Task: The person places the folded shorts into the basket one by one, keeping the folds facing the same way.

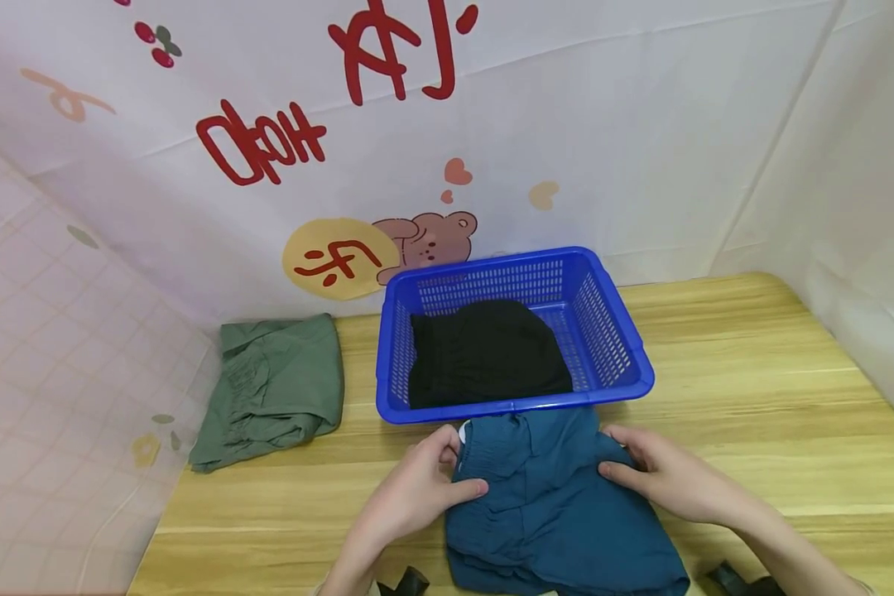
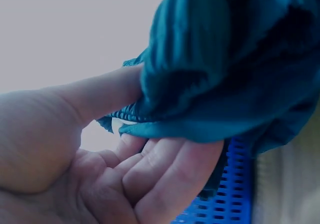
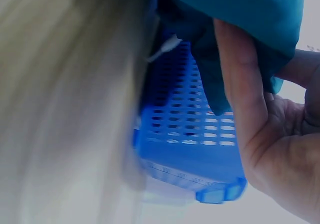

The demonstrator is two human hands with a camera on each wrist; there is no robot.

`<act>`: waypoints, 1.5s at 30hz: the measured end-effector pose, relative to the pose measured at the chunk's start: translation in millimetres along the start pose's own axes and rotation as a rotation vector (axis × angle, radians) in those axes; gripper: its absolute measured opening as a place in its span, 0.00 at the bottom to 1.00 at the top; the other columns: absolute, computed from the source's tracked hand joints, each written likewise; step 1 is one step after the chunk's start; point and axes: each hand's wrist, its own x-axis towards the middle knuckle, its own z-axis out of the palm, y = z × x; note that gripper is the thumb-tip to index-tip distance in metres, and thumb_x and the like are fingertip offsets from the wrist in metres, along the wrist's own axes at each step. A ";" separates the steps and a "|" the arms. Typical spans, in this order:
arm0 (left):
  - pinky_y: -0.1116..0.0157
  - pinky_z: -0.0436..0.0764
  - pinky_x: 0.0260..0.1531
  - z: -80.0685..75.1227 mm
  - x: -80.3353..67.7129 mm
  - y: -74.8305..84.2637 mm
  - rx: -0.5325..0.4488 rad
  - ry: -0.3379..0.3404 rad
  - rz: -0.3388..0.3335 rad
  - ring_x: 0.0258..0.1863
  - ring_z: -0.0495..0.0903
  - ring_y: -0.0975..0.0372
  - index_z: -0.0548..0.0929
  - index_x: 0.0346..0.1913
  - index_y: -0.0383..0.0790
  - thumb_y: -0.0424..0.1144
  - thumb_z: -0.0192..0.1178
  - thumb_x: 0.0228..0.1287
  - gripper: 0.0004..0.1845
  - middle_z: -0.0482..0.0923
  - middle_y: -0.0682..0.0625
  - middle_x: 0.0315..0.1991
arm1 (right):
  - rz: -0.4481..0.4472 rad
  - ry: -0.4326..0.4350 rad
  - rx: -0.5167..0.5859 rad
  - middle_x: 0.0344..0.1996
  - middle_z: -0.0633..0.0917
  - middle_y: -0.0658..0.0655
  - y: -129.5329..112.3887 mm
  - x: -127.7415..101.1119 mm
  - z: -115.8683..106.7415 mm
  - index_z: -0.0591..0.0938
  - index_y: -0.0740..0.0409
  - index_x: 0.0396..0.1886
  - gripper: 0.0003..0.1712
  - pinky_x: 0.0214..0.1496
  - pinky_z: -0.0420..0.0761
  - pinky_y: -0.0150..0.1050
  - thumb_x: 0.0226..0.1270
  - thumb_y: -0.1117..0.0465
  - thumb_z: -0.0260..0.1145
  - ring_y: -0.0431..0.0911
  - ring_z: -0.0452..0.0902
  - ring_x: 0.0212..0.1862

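Both hands hold a pair of teal shorts (image 1: pixel 559 505) in front of the basket. My left hand (image 1: pixel 423 482) grips the gathered waistband side, thumb on top and fingers beneath, as the left wrist view shows. At the opposite side, my right hand (image 1: pixel 666 473) pinches the cloth between thumb and fingers. In the right wrist view the shorts (image 3: pixel 250 9) hang over my fingers, raised from the table. Just beyond stands a blue plastic basket (image 1: pixel 626 364) with a folded black garment (image 1: pixel 484 356) inside, toward its left.
A folded grey-green garment (image 1: pixel 283 389) with a gathered waistband lies on the wooden table (image 1: pixel 752 381), left of the basket. A printed white cloth (image 1: pixel 641 124) hangs behind the table and along its sides. Dark objects (image 1: pixel 410 582) show near my wrists at the bottom edge.
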 end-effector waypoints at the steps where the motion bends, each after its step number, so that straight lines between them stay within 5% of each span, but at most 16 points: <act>1: 0.69 0.59 0.24 -2.1 -2.1 1.4 -0.020 -0.005 0.002 0.22 0.61 0.62 0.67 0.40 0.41 0.43 0.74 0.65 0.23 0.59 0.52 0.30 | 0.001 -0.003 0.009 0.48 0.86 0.49 -2.3 -1.6 -1.9 0.80 0.56 0.60 0.13 0.47 0.82 0.29 0.83 0.60 0.59 0.27 0.78 0.49; 6: 0.70 0.61 0.22 -10.7 -10.9 7.1 -0.132 -0.031 0.006 0.18 0.57 0.62 0.65 0.42 0.40 0.42 0.73 0.67 0.23 0.58 0.52 0.29 | -0.017 -0.015 0.079 0.55 0.87 0.53 -10.8 -9.1 -8.8 0.76 0.58 0.67 0.17 0.50 0.85 0.29 0.84 0.62 0.56 0.29 0.82 0.53; 9: 0.71 0.66 0.24 -13.6 -13.6 10.1 -0.166 -0.006 0.023 0.19 0.62 0.63 0.67 0.43 0.39 0.41 0.73 0.67 0.22 0.61 0.53 0.28 | -0.055 0.007 0.121 0.51 0.87 0.51 -13.7 -11.5 -10.5 0.77 0.59 0.64 0.15 0.48 0.85 0.31 0.84 0.66 0.54 0.33 0.84 0.50; 14: 0.72 0.74 0.31 -13.2 -15.3 13.8 -0.206 0.116 0.065 0.25 0.71 0.65 0.75 0.49 0.38 0.38 0.73 0.66 0.18 0.76 0.51 0.32 | -0.101 0.189 0.095 0.52 0.87 0.38 -19.5 -12.2 -5.8 0.77 0.62 0.68 0.20 0.46 0.86 0.30 0.81 0.71 0.56 0.31 0.85 0.49; 16: 0.73 0.71 0.29 -12.7 -14.7 14.2 -0.239 0.172 0.079 0.23 0.68 0.67 0.77 0.51 0.38 0.36 0.73 0.66 0.18 0.75 0.50 0.31 | -0.097 0.282 0.080 0.50 0.88 0.35 -23.1 -11.3 -2.4 0.77 0.61 0.69 0.21 0.44 0.87 0.30 0.79 0.72 0.58 0.31 0.86 0.47; 19: 0.74 0.74 0.30 -12.2 -12.9 14.4 -0.297 0.224 0.111 0.23 0.71 0.68 0.78 0.55 0.36 0.34 0.71 0.67 0.18 0.81 0.49 0.35 | -0.071 0.381 0.101 0.42 0.89 0.37 -27.7 -9.9 0.9 0.79 0.59 0.66 0.19 0.39 0.88 0.33 0.79 0.72 0.59 0.34 0.88 0.40; 26: 0.72 0.80 0.34 -8.7 -9.5 14.4 -0.367 0.314 0.113 0.27 0.78 0.66 0.78 0.57 0.32 0.34 0.72 0.66 0.20 0.78 0.50 0.36 | 0.052 0.505 0.105 0.32 0.88 0.41 -32.5 -6.2 1.5 0.82 0.60 0.62 0.15 0.34 0.86 0.35 0.81 0.65 0.60 0.37 0.87 0.33; 38: 0.71 0.83 0.36 -4.4 -6.7 13.3 -0.386 0.371 0.110 0.30 0.80 0.64 0.78 0.60 0.30 0.34 0.71 0.67 0.22 0.81 0.46 0.39 | 0.043 0.528 0.130 0.31 0.89 0.39 -31.8 -1.7 1.5 0.84 0.54 0.59 0.13 0.32 0.86 0.35 0.80 0.66 0.61 0.37 0.86 0.31; 45: 0.72 0.77 0.31 -6.3 -3.0 16.4 -0.377 0.378 0.121 0.25 0.75 0.66 0.78 0.60 0.32 0.32 0.70 0.67 0.21 0.78 0.48 0.36 | 0.079 0.513 0.052 0.32 0.88 0.37 -41.3 3.7 -13.2 0.80 0.66 0.65 0.19 0.37 0.85 0.31 0.81 0.63 0.61 0.35 0.86 0.34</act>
